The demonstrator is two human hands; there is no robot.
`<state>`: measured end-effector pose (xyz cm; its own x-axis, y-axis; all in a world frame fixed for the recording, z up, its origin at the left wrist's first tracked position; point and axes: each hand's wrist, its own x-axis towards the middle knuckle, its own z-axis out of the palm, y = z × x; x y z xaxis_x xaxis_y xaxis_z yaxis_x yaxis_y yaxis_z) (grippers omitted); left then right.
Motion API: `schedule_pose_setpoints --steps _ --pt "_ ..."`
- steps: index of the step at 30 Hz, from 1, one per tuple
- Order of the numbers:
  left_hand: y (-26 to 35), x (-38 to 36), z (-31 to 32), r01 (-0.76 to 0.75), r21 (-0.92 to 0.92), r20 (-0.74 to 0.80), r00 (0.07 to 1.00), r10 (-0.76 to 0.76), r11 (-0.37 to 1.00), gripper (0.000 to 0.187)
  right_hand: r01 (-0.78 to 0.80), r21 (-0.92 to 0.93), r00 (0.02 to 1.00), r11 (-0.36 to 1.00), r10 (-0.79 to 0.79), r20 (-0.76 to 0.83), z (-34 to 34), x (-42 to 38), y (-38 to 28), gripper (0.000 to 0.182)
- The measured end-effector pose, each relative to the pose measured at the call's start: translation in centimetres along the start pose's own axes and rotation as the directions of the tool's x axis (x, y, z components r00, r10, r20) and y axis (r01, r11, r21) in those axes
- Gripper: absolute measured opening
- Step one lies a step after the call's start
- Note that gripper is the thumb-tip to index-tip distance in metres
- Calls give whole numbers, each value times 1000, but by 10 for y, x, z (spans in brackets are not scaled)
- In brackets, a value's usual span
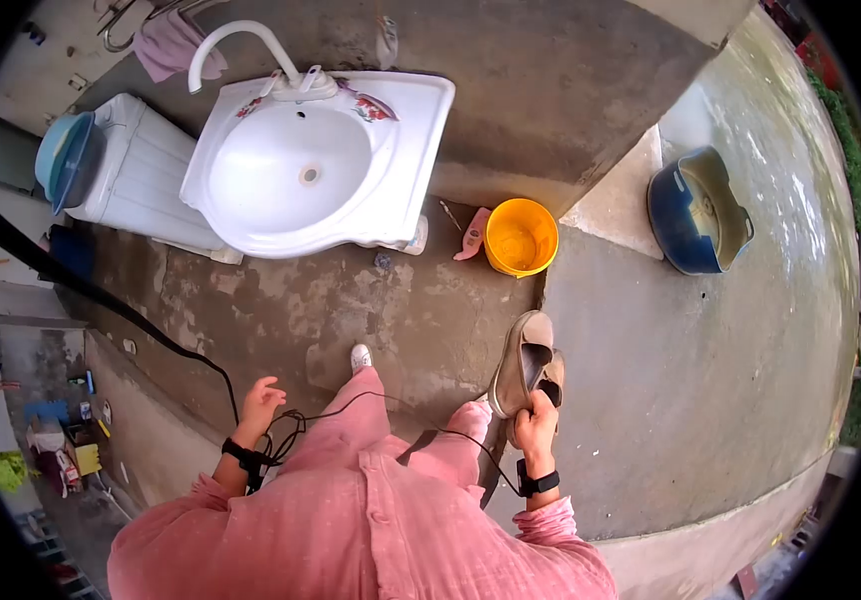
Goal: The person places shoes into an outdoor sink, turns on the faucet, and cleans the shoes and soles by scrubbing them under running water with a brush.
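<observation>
The right hand (537, 420) kept a closed grip on a pair of shoes (526, 366), held over the concrete floor (671, 400); the left hand (261, 402) hung empty, fingers loosely spread; at twelve o'clock of the shoes stood a yellow bucket (521, 237); at ten o'clock, the sink (301, 165).

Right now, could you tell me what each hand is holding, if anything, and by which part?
The right hand grips a pair of tan shoes by their heel ends, toes pointing up. The left hand is open and holds nothing.
</observation>
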<state>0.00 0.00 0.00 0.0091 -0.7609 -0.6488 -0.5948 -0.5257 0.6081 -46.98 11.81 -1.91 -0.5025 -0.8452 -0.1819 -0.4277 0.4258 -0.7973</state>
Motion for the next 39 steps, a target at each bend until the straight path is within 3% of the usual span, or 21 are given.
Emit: schedule_pose_setpoints --steps 2,3,4,5,6,8,10,12,15,21,23,24,28,29,30,32,34,35,37,38,39 --pt "-7 22 24 -143 -95 -227 967 119 985 33 217 -33 973 976 -219 -71 -22 23 -6 10" --pt "-12 62 -93 -267 -237 -298 935 191 934 31 328 -64 927 942 -335 -169 34 18 -138 12" --pt "3 38 -164 -293 -245 -399 899 179 924 29 332 31 929 943 -321 -185 53 6 -191 12" --pt "22 28 -182 -281 -312 -443 888 123 907 28 341 43 923 939 -326 -206 53 5 -225 13" --pt "32 47 -165 -276 -431 -447 892 63 859 27 391 -12 901 920 -385 -200 48 14 -240 13" --pt "51 61 -214 -355 -606 -430 899 82 712 27 481 30 866 876 -469 -174 67 27 -300 13" --pt "77 89 -225 -374 -738 -364 921 135 562 26 600 -43 793 799 -601 -101 87 52 -338 12" --pt "110 111 -240 -404 -732 -328 915 237 549 26 719 -123 686 684 -727 -34 118 80 -369 12" --pt "164 143 -248 -473 -636 -263 876 405 609 24 824 -232 540 516 -840 49 173 127 -400 11" --pt "244 191 -274 -532 -387 -37 825 563 753 23 825 -410 500 389 -840 210 301 187 -401 7" --pt "261 210 -280 -549 -285 -18 823 568 786 23 812 -404 545 422 -795 266 335 195 -386 7" --pt "265 222 -281 -513 -241 18 846 532 824 22 769 -421 618 481 -727 298 350 197 -378 9" --pt "278 250 -277 -533 -143 95 831 548 834 23 779 -340 625 528 -700 345 368 199 -373 11" --pt "281 264 -274 -524 -139 112 835 539 840 23 761 -273 641 589 -615 459 364 206 -373 13" --pt "284 281 -270 -582 -56 95 805 585 811 21 730 -213 634 650 -527 565 359 210 -377 15" --pt "308 315 -268 -650 31 79 758 647 759 19 695 -260 644 671 -420 639 337 208 -408 17" --pt "333 343 -261 -706 288 52 686 725 647 17 666 -343 631 662 -257 732 329 208 -417 21" --pt "348 355 -256 -710 289 70 685 726 642 17 653 -347 642 673 -249 725 333 209 -410 21" --pt "372 375 -246 -664 513 118 682 722 543 18 649 -282 674 707 -362 643 344 206 -394 18" --pt "381 385 -245 -677 516 139 670 729 524 18 649 -305 700 697 -390 598 346 200 -392 16" --pt "390 393 -241 -722 527 183 612 769 449 21 649 -334 723 683 -418 550 345 194 -393 15"
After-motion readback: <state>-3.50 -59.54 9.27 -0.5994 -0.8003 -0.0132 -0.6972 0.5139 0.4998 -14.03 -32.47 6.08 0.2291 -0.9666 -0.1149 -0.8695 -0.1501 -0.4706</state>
